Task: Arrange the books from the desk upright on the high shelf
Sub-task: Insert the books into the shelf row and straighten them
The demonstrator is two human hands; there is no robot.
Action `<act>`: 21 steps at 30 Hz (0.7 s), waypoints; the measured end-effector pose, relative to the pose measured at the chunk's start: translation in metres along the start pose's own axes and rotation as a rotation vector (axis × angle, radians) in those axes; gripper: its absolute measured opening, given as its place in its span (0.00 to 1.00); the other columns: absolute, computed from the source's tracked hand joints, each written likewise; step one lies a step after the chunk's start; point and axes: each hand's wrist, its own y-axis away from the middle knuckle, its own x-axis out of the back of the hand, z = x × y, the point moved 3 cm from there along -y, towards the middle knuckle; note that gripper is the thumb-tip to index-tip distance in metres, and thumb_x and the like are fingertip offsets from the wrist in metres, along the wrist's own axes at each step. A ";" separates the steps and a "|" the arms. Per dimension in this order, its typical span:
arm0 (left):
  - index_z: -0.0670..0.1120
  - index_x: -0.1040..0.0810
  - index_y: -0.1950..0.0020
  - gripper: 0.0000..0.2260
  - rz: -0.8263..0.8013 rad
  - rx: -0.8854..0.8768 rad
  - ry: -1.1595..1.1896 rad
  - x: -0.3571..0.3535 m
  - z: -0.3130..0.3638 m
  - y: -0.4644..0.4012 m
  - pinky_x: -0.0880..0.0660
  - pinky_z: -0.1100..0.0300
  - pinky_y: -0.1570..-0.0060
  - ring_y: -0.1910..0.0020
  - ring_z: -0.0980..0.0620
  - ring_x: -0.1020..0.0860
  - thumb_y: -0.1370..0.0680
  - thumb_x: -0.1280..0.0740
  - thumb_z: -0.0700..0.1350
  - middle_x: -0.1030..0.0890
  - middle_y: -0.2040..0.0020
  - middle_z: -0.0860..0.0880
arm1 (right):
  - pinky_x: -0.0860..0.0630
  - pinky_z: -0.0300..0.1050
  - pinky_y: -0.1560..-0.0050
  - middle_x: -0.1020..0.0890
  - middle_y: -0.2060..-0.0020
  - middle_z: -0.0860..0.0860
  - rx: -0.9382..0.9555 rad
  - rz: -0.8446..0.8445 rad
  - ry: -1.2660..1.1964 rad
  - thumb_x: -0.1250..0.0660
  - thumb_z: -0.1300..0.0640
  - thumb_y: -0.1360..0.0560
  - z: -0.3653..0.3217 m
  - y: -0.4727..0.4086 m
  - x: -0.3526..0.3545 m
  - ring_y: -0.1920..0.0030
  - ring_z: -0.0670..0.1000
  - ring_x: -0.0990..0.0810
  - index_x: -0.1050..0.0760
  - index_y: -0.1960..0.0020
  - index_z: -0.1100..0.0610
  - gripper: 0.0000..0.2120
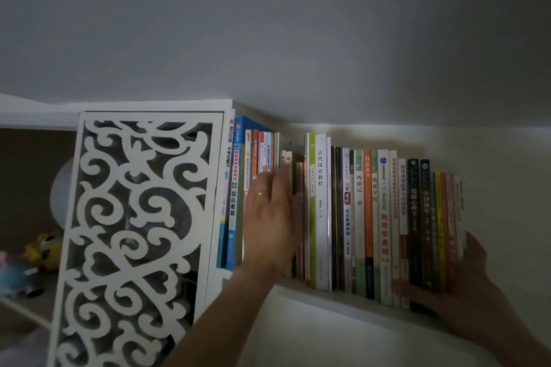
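Note:
A long row of books (360, 217) stands upright on the high white shelf (337, 301), spines facing me, from a blue book (235, 188) at the left to thin red and yellow books (444, 232) at the right. My left hand (272, 217) lies flat with straight fingers against the spines near the left end, pressing on several thin books there. My right hand (465, 286) cups the right end of the row at the bottom, thumb under the dark books and fingers against the last book.
A white carved fretwork panel (134, 232) stands left of the books at the shelf's end. Behind it a lower cubby holds soft toys (41, 247). Bare grey wall rises above the row. The shelf continues to the right past my right hand.

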 end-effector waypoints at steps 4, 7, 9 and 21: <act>0.52 0.34 0.24 0.26 -0.135 -0.074 -0.057 -0.003 -0.009 -0.027 0.25 0.48 0.40 0.38 0.48 0.29 0.21 0.37 0.56 0.28 0.36 0.46 | 0.48 0.66 0.22 0.51 0.18 0.51 0.070 0.299 0.055 0.25 0.21 0.53 -0.016 0.002 -0.007 0.19 0.58 0.53 0.70 0.21 0.44 0.78; 0.56 0.37 0.22 0.29 -0.176 -0.070 -0.068 -0.005 -0.011 -0.031 0.27 0.46 0.38 0.37 0.47 0.30 0.23 0.37 0.58 0.30 0.36 0.46 | 0.42 0.73 0.26 0.49 0.20 0.63 0.285 0.530 0.179 0.30 0.19 0.52 -0.059 0.014 -0.021 0.21 0.69 0.47 0.62 0.19 0.49 0.75; 0.57 0.38 0.22 0.29 -0.191 -0.086 -0.094 -0.005 -0.013 -0.033 0.28 0.45 0.36 0.37 0.46 0.29 0.23 0.38 0.60 0.30 0.37 0.45 | 0.42 0.77 0.29 0.49 0.21 0.67 0.343 0.581 0.292 0.36 0.14 0.50 -0.080 0.012 -0.035 0.23 0.73 0.47 0.58 0.18 0.52 0.73; 0.62 0.39 0.22 0.30 -0.377 -0.134 -0.245 0.005 -0.013 -0.056 0.26 0.42 0.34 0.36 0.42 0.25 0.22 0.38 0.68 0.32 0.32 0.44 | 0.50 0.80 0.29 0.55 0.21 0.71 0.302 0.604 0.495 0.43 0.11 0.50 -0.074 -0.009 -0.062 0.24 0.78 0.55 0.58 0.17 0.49 0.73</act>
